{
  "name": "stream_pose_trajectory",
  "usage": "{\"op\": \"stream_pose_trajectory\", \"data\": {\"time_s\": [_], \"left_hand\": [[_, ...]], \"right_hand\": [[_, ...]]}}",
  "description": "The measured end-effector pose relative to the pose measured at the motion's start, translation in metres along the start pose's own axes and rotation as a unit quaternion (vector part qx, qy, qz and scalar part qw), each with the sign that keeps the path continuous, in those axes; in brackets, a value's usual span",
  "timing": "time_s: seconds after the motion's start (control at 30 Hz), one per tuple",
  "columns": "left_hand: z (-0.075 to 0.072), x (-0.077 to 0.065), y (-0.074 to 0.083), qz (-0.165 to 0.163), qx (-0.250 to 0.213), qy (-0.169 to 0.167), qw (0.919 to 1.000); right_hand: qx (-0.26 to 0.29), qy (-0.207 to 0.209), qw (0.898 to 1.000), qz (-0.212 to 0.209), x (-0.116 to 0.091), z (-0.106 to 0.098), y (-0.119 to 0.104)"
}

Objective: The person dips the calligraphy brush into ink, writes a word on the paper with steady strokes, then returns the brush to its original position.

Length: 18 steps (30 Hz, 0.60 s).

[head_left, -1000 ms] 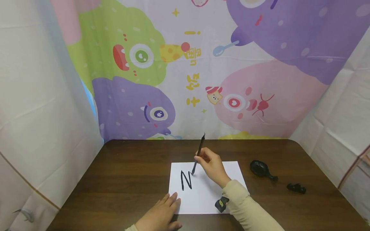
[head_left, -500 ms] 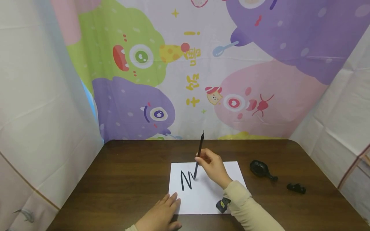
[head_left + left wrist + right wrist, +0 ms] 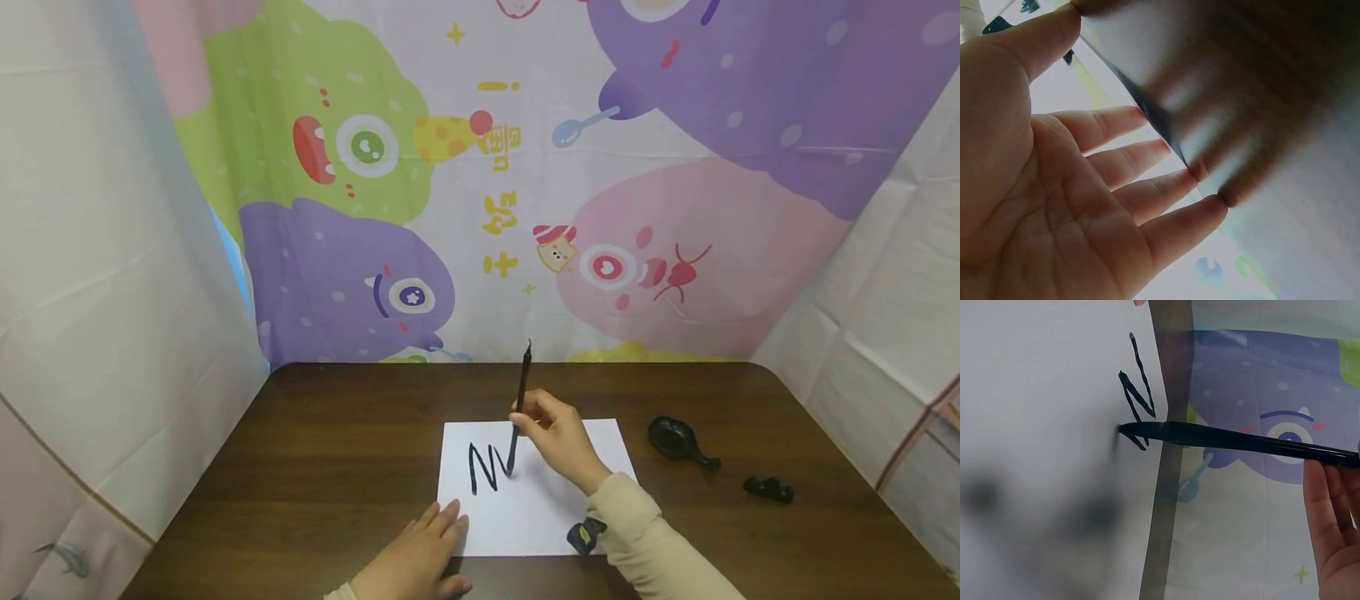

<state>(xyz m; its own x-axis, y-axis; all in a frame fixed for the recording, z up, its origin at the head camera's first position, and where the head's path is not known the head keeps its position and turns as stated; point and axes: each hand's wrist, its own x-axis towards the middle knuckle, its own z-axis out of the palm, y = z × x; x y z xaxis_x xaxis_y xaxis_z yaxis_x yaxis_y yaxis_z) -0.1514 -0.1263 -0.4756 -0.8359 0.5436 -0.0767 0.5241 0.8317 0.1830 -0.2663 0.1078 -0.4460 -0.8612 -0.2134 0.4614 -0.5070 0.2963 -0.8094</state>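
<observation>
In the head view my right hand (image 3: 558, 437) pinches a black calligraphy brush (image 3: 523, 375) between thumb and fingers, handle pointing up. The bristles touch a white sheet of paper (image 3: 536, 529) at the lower end of a slanting stroke. Black zigzag strokes (image 3: 482, 468) like an N joined to a further line stand on its left half. My left hand (image 3: 416, 546) rests palm down at the paper's lower left corner, fingers spread and straight. In the right wrist view the dark bristles (image 3: 1141, 429) meet the paper; the left wrist view shows the left fingertips pressing down.
Right of the paper lies a shiny black dish with a handle (image 3: 673, 437), and beyond it a small black bumpy piece like a brush rest (image 3: 768, 489). A cartoon-printed curtain (image 3: 510, 317) hangs behind the brown table (image 3: 337, 467). A black wrist camera (image 3: 582, 536) sits below my right sleeve.
My right hand has moved the brush down and slightly right, leaving a new slanting black stroke beside the N-like shape. The left hand has stayed in place.
</observation>
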Motion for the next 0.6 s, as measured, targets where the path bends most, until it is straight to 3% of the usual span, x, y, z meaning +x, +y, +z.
{"op": "stream_pose_trajectory", "data": {"time_s": [0.6], "left_hand": [[0.0012,0.0014,-0.0012,-0.004,-0.010,-0.011,0.9999]], "right_hand": [[0.008,-0.012,1.000,0.009,-0.0061,-0.0065,-0.0065]]}}
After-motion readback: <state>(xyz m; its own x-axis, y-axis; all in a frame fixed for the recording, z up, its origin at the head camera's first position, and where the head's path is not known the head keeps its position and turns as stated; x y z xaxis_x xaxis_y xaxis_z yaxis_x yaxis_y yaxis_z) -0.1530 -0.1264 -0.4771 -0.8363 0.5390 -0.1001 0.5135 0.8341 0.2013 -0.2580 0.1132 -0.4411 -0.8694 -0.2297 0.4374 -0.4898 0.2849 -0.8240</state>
